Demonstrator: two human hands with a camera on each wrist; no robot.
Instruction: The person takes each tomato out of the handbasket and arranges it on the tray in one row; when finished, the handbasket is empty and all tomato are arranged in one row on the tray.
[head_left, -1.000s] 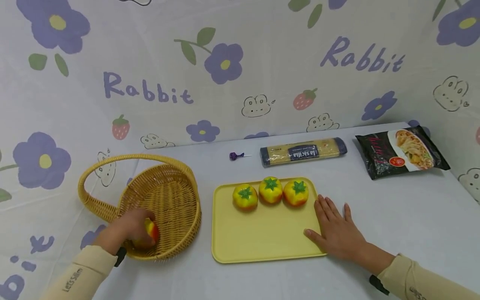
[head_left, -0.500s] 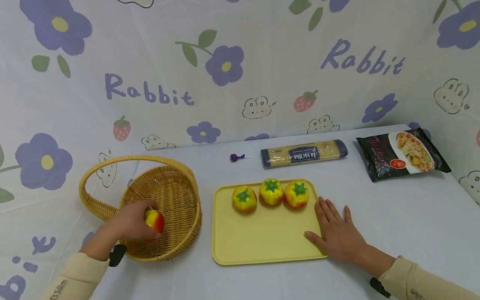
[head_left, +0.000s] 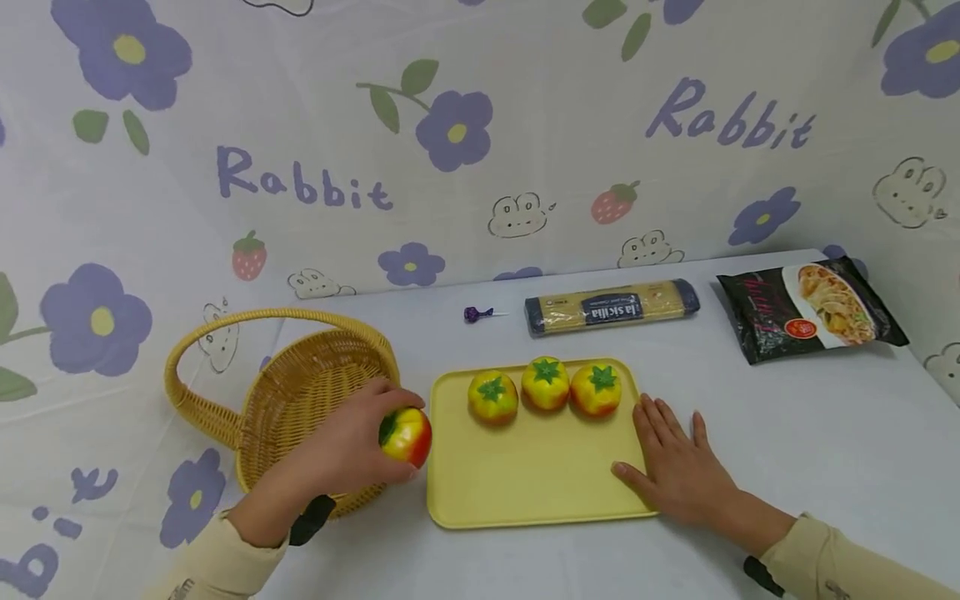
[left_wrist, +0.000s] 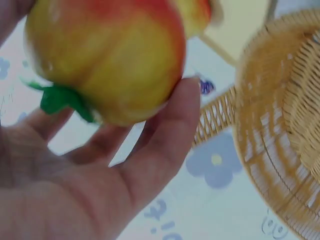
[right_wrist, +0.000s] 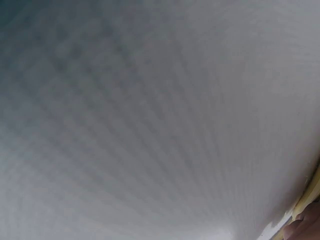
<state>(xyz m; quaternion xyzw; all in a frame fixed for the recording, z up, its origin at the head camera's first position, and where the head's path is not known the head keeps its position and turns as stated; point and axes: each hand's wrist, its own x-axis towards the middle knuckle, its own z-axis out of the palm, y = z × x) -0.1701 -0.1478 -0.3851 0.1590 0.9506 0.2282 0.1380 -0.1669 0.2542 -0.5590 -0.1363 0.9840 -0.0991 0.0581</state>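
Observation:
My left hand grips a yellow-and-red toy persimmon between thumb and fingers. It is over the right rim of the wicker basket, close to the yellow tray. Up close in the left wrist view, the same persimmon shows its green leafy cap. Three similar persimmons sit in a row along the tray's far side. My right hand lies flat with straight fingers against the tray's right edge, its thumb over the rim. The right wrist view is mostly blurred pale cloth.
Behind the tray lie a wrapped lollipop and a pack of spaghetti. A black food bag is at the far right. The basket's tall handle arches up on its left and back. A printed cloth hangs behind.
My left hand has lifted the persimmon out of the basket and carried it right, towards the tray. The right hand has stayed in place.

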